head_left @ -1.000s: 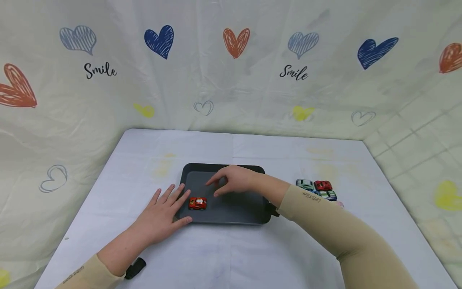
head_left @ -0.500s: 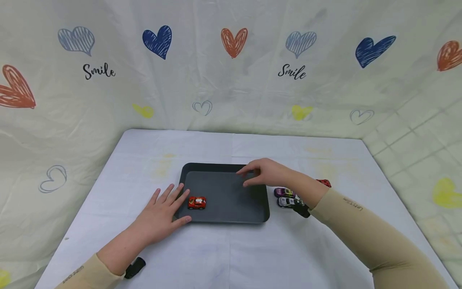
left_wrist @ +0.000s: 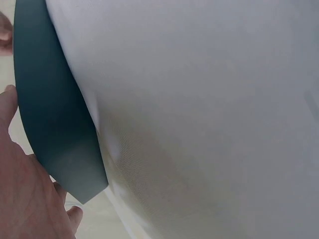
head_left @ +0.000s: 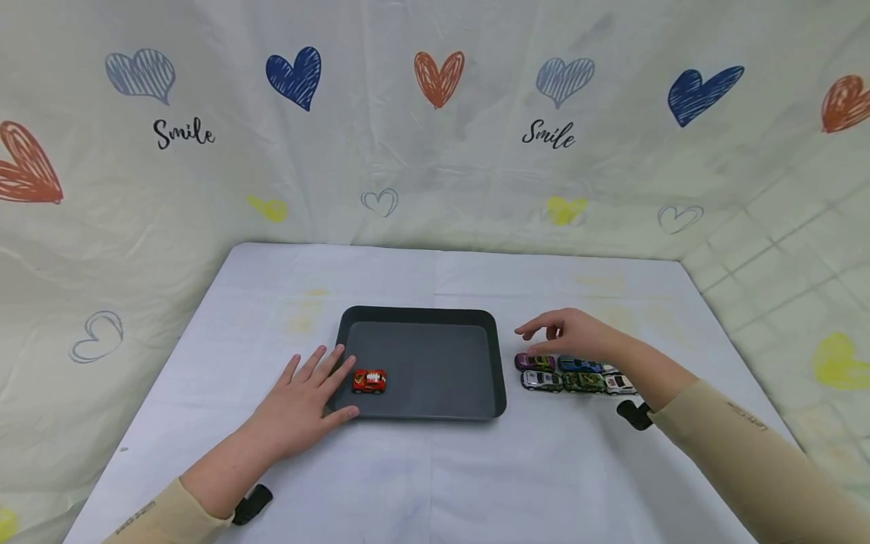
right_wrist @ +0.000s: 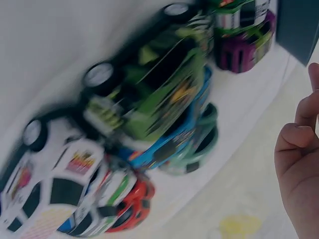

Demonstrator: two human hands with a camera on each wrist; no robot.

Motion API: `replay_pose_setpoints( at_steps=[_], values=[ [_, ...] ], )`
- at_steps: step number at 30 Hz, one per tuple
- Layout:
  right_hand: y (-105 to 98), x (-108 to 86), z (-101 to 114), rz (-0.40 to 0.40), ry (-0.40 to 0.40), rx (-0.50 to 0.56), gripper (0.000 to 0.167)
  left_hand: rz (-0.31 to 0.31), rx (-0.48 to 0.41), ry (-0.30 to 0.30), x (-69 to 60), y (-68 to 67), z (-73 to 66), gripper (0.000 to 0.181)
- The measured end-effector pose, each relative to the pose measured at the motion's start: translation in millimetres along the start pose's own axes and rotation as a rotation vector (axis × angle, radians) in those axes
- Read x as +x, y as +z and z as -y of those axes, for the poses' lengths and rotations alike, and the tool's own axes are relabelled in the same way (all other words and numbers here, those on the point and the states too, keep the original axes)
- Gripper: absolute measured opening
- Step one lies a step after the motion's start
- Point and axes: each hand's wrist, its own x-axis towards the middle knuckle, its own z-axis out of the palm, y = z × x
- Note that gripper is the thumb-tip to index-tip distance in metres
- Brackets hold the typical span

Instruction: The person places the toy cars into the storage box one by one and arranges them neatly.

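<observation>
In the head view a red toy car point(head_left: 369, 381) stands in the near left part of a dark grey tray point(head_left: 435, 363). My left hand point(head_left: 299, 404) rests at the tray's left edge with its fingers spread, beside the red car and holding nothing. Right of the tray, my right hand point(head_left: 574, 335) hovers over a cluster of toy cars, its fingers slightly bent and holding nothing. Nearest to it is a purple toy car point(head_left: 534, 362). A silver toy car point(head_left: 541, 381), a green camouflage toy car point(head_left: 583, 382) and a white toy car point(head_left: 619, 384) form the near row.
A blue toy car point(head_left: 578, 364) sits in the row behind, partly under the right hand. The right wrist view also shows a red toy car point(right_wrist: 132, 206) and a pale green one point(right_wrist: 192, 149) farther back. All stand on a white-covered table point(head_left: 435, 483).
My right hand has moved right, from above the tray to above the toy car cluster, uncovering the tray's right side. My left hand and the red car in the tray stay put.
</observation>
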Motion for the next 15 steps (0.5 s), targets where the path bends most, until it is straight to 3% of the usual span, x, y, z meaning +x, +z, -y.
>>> replay_pose_setpoints(
  at_steps=[7, 15],
  values=[
    [-8, -9.0, -8, 0.012, 0.055, -0.031, 0.044, -0.007, 0.001, 0.000, -2.4, -3.5, -0.3, 0.084],
    [-3, -6.7, -22, 0.070, 0.102, -0.058, 0.037, 0.003, -0.003, 0.005, -1.6, -2.9, -0.1, 0.085]
  ],
)
